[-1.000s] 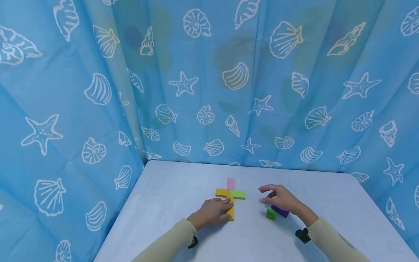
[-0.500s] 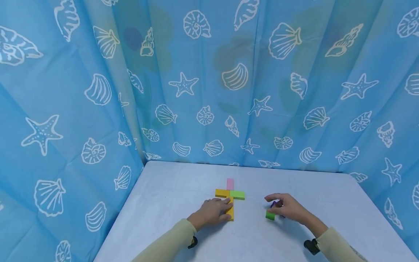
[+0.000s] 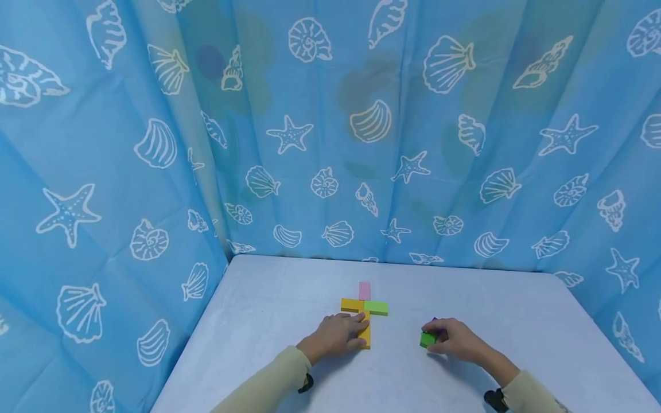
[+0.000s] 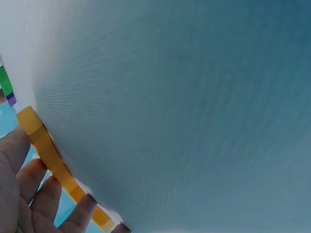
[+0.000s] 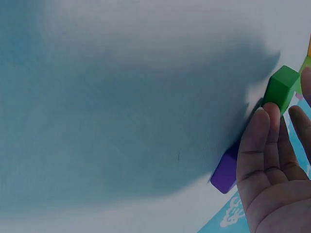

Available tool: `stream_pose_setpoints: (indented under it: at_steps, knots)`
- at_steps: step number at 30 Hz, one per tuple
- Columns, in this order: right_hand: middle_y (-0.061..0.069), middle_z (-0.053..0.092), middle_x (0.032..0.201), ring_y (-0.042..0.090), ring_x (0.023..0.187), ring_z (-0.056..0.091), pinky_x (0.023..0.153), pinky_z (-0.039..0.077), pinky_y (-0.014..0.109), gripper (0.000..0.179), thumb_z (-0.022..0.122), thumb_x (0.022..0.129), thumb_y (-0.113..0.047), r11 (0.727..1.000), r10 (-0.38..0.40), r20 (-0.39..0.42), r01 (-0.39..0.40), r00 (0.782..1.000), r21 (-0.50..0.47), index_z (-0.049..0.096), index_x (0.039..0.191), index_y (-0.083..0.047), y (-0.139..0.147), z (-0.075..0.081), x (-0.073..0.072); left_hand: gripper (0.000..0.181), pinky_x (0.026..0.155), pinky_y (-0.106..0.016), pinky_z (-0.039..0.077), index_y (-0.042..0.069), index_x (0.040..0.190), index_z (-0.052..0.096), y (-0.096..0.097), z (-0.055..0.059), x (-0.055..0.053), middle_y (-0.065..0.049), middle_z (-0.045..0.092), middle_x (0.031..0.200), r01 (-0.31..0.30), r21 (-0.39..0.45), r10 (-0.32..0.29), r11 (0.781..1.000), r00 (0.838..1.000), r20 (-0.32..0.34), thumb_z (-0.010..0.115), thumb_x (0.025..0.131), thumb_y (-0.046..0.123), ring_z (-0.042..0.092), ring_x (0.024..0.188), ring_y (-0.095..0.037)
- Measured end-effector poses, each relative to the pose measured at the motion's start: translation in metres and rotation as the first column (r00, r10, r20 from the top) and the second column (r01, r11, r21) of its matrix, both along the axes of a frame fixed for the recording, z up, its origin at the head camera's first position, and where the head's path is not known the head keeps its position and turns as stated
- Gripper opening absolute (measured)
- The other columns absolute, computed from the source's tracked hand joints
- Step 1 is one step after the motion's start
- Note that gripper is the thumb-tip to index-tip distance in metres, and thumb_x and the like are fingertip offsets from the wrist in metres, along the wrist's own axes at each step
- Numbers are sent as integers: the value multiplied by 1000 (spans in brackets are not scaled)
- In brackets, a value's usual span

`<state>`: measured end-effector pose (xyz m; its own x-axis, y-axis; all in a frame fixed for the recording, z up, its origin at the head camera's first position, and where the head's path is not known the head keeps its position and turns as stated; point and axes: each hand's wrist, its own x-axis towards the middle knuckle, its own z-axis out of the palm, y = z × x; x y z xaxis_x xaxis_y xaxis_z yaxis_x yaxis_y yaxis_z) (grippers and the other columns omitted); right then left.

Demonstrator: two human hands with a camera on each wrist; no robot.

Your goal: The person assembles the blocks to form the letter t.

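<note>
My left hand [image 3: 334, 334] lies with its fingers over an upright-running yellow block [image 3: 365, 339]. This block forms a cross with a second yellow block [image 3: 352, 305], a light green block [image 3: 377, 308] and a pink block [image 3: 364, 290]. In the left wrist view, fingers [image 4: 46, 196] extend along the yellow pieces. To the right, my right hand [image 3: 459, 339] pinches a small green block [image 3: 426, 341] at the table. A purple block [image 5: 225, 172] lies against the green one, partly hidden behind the right fingers [image 5: 255, 131].
All the blocks rest on a white-covered table [image 3: 289, 281]. Behind it and along the left hangs a blue curtain [image 3: 320, 143] printed with white shells and starfish. A dark band [image 3: 306, 382] shows at the left wrist, by the light sleeve.
My right hand has moved down and slightly right from above the blocks, and its fingers have come together on the green block. The left hand has stayed on the yellow block.
</note>
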<state>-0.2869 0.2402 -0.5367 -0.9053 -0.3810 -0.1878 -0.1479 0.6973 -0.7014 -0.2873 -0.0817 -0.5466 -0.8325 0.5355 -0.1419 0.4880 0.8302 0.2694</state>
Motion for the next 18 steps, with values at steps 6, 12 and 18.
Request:
stream_pose_setpoints:
  at_steps: [6, 12, 18]
  knots:
    - [2, 62, 95, 17, 82, 53, 66, 47, 23, 45, 83, 76, -11, 999, -23, -6, 23, 1000, 43, 70, 118, -4, -6, -1, 4, 56, 107, -54, 43, 32, 147, 46, 1, 2, 1, 14, 39, 156, 3, 0, -3, 1000, 1000, -4, 56, 96, 52, 46, 139, -25]
    - [1, 62, 93, 17, 83, 51, 67, 46, 23, 43, 84, 76, -12, 997, -37, -29, 39, 999, 64, 71, 117, -7, -12, -2, 7, 55, 106, -54, 44, 31, 147, 47, 0, 3, 2, 13, 40, 156, 13, -3, -13, 1000, 1000, -20, 56, 97, 52, 47, 138, -25]
    - [1, 65, 95, 15, 81, 56, 66, 49, 21, 44, 85, 75, -12, 999, -13, -53, 15, 999, 37, 70, 115, -4, -17, -5, 10, 55, 107, -54, 44, 33, 147, 46, 1, 1, 1, 13, 39, 156, 6, -4, -6, 1000, 1000, -15, 56, 96, 53, 47, 138, -25]
